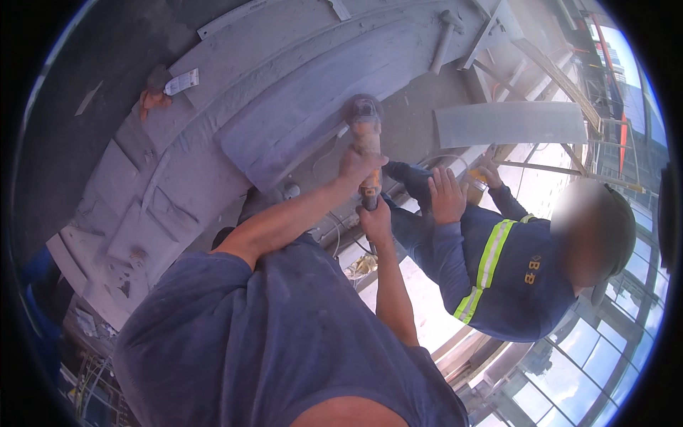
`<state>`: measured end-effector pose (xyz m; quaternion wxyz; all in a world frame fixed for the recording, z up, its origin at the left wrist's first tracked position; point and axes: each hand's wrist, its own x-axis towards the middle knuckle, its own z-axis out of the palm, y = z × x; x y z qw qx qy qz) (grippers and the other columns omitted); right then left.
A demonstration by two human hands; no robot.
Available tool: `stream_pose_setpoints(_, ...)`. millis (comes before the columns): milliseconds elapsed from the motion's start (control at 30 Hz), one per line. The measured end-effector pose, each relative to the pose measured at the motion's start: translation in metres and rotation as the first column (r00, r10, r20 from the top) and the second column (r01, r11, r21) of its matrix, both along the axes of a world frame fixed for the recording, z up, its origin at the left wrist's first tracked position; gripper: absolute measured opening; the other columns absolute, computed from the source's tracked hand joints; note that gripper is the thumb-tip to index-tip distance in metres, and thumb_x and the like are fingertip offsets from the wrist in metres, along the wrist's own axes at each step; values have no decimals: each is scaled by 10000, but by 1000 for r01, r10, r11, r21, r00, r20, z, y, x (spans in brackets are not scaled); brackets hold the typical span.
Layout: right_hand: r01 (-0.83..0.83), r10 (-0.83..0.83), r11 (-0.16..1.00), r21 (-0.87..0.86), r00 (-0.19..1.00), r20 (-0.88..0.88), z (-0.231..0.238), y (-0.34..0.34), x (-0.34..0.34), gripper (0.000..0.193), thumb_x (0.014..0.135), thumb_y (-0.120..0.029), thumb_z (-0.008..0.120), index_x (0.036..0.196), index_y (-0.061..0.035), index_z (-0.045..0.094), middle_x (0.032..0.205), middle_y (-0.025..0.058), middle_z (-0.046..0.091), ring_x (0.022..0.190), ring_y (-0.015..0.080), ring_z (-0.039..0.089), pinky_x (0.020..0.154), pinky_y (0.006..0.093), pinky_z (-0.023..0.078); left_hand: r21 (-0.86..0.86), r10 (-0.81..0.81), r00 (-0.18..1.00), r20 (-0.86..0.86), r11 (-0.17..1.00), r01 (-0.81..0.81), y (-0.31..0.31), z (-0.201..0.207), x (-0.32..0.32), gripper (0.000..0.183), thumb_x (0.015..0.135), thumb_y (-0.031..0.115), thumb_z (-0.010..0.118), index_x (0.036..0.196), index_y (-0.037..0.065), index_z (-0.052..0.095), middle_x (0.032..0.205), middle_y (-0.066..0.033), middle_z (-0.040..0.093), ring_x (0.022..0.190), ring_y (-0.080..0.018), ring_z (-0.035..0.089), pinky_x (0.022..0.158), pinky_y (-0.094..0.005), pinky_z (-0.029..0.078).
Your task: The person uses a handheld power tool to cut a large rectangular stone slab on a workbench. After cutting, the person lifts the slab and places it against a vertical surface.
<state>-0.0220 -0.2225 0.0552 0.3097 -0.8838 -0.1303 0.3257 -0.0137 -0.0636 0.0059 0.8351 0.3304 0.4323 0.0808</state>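
Observation:
Both my hands are on a dusty orange and black angle grinder (367, 136). My left hand (360, 166) wraps round the middle of its body. My right hand (375, 218) grips its dark rear end, closer to me. The grinder's head, with a blurred disc, lies at the edge of a grey dust-covered board (284, 132). From this view I cannot tell whether the disc touches the board. A pale haze of dust hangs around the head.
At right a co-worker in a navy jacket (512, 274) with reflective stripes is close by, one hand (447, 193) raised near the grinder. Behind stands a pale panel (509, 124). A hammer (445, 41) and a tagged orange object (154, 98) lie on the boards. Cables run below.

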Motion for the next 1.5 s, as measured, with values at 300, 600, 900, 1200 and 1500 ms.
stream_pose_setpoints(300, -123, 123, 988, -89, 992, -4, -10, 1, 47, 454, 874, -156, 706, 1257, 85, 674, 1075, 353, 772, 1106, 540, 748, 952, 538, 575, 13, 29, 998, -59, 1000, -28, 10, -16, 35, 378, 821, 218, 927, 1085, 6, 761, 992, -116, 782, 858, -239, 783, 757, -414, 636)
stream_pose_setpoints(600, -115, 115, 993, -10, 992, 43, -17, 12, 67, 467, 882, -169, 697, 1292, 54, 679, 1121, 364, 769, 1169, 574, 711, 973, 552, 572, 92, -24, 996, -87, 995, 32, 22, -40, 67, 542, 770, 366, 913, 1118, -28, 785, 1050, -175, 827, 955, -298, 824, 866, -424, 651)
stream_pose_setpoints(900, -75, 78, 997, -22, 985, 153, -44, 12, 80, 433, 876, -157, 700, 1239, 78, 697, 1025, 283, 797, 946, 431, 788, 882, 474, 593, 69, -65, 998, -24, 995, 67, 34, -25, 82, 399, 820, 266, 929, 1078, 7, 772, 1022, -117, 792, 872, -219, 779, 768, -406, 631)
stream_pose_setpoints(1200, -84, 86, 995, -60, 996, 31, 2, 27, 87, 453, 861, -158, 726, 1254, 64, 689, 1055, 306, 786, 1041, 478, 780, 931, 498, 580, 79, -57, 990, -132, 995, 68, 35, 2, 82, 497, 783, 328, 936, 1103, -20, 781, 1044, -147, 822, 924, -261, 815, 818, -422, 650)
stream_pose_setpoints(1500, -173, 166, 980, -97, 983, -74, 8, -5, 95, 425, 871, -149, 704, 1235, 70, 707, 1039, 314, 788, 1043, 479, 786, 919, 506, 587, 105, 75, 983, -167, 993, -58, 3, 1, 61, 443, 834, 289, 929, 1137, -1, 787, 1049, -139, 817, 900, -242, 803, 808, -412, 645)
